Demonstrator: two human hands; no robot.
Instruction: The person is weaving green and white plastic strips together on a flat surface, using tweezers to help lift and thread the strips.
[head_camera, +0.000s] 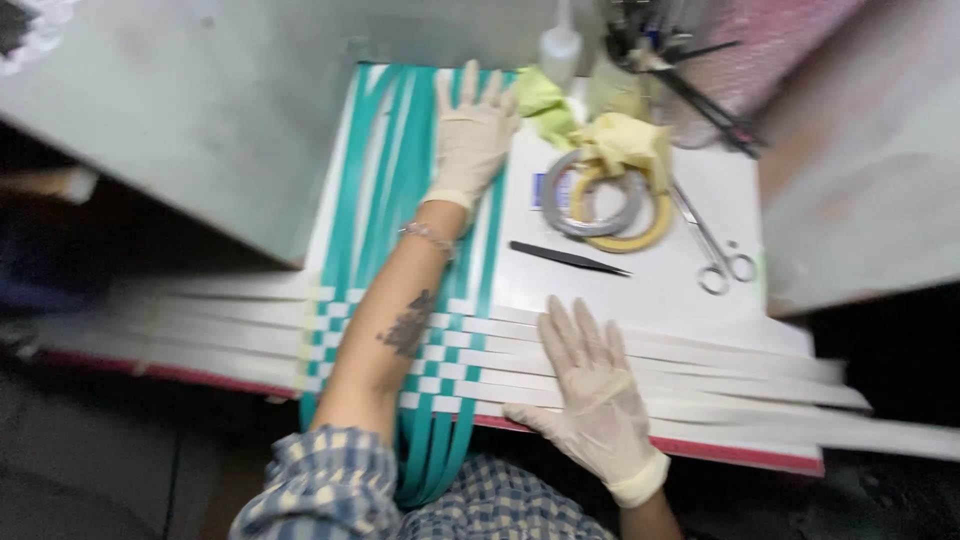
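We see a weave of teal strips (400, 190) crossed by white strips (700, 365) lying on the white desk (650, 290) — checker pattern at the near middle. Left hand (472, 135), gloved, lies flat on the teal strips at the far end, fingers spread, gripping nothing. Right hand (592, 395), gloved, presses flat on the white strips near the front edge — open too. Beyond: black tweezers (568, 258), tape rolls (608, 205), scissors (715, 250), yellow cloth (625, 140).
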